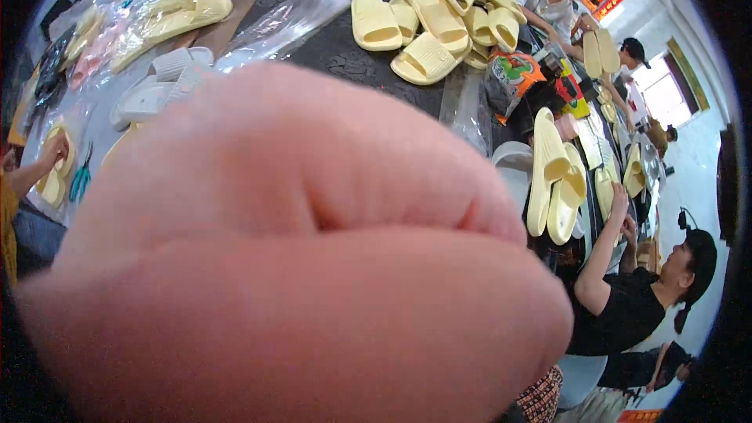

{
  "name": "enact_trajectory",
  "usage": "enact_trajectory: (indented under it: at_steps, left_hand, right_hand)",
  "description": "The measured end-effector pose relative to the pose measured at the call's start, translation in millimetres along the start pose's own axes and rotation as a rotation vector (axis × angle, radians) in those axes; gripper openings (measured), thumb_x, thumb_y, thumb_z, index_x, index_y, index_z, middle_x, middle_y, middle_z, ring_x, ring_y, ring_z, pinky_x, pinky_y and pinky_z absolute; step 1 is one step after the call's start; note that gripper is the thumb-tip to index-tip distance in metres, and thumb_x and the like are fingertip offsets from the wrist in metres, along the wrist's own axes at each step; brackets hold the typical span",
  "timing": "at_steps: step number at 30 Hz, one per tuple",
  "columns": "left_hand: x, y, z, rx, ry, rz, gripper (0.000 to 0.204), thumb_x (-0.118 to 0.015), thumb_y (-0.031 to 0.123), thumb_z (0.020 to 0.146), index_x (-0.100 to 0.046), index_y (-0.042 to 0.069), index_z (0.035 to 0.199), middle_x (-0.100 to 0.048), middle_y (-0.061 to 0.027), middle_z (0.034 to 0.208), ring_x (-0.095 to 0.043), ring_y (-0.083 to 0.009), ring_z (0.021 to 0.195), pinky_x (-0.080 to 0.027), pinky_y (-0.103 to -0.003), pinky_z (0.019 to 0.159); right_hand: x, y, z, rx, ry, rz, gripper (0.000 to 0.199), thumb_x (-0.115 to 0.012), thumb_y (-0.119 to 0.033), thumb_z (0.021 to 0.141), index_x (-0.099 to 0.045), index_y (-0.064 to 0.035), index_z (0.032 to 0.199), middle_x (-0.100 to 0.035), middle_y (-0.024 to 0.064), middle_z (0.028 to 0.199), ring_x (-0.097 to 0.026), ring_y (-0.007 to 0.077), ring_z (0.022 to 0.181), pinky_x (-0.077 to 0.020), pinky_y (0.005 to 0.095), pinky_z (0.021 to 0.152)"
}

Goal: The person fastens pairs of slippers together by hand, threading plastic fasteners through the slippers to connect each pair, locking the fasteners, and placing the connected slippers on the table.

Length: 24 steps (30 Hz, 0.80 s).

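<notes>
A large blurred hand, seemingly my left hand (290,290), is right up against the camera and covers the lower middle of the head view. Its skin folds show, but single fingers do not stand out, so I cannot tell what it holds. My right hand does not show. Beyond the covering hand, a pile of pale yellow slide slippers (431,19) lies on a dark table (333,51). To its right, a pair of yellow slippers (540,180) rests at the table's side. Light grey slippers (153,98) show partly at the left.
Clear plastic bags (290,23) and bagged yellow slippers (176,19) lie at the far left. Teal-handled snips (81,172) are near a co-worker's hand (56,149). A person in black (634,313) sits at the right, and another in white (540,0) works farther back.
</notes>
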<state>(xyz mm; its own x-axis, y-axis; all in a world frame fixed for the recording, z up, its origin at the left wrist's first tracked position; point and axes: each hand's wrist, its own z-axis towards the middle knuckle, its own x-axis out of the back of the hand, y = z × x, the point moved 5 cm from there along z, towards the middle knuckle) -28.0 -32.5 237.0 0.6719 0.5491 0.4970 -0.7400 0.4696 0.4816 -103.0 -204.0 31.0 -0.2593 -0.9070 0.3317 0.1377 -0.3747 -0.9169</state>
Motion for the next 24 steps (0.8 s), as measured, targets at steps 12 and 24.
enact_trajectory:
  at_steps: [12, 24]
  left_hand:
    - [-18.8, -64.4, 12.5, 0.073, -0.159, -0.147, 0.039, -0.067, 0.024, 0.071, -0.056, 0.000, 0.100, -0.057, -0.0156, 0.094, -0.056, -0.0248, 0.087, -0.044, -0.035, 0.076]
    - [-18.6, -105.2, 34.3, 0.083, -0.212, -0.185, 0.039, -0.067, 0.023, 0.071, -0.056, 0.000, 0.100, -0.057, -0.0153, 0.094, -0.056, -0.0246, 0.087, -0.044, -0.035, 0.076]
  right_hand:
    - [-3.0, 71.0, -0.4, -0.320, 0.028, 0.244, 0.019, -0.040, -0.014, 0.095, -0.055, -0.0029, 0.096, -0.044, -0.0022, 0.058, -0.042, 0.0052, 0.052, -0.0361, 0.0202, 0.048]
    - [-5.4, 86.4, -1.7, -0.379, 0.058, 0.301, 0.018, -0.040, -0.011, 0.094, -0.055, -0.0012, 0.096, -0.045, -0.0014, 0.059, -0.041, 0.0047, 0.052, -0.0358, 0.0202, 0.048]
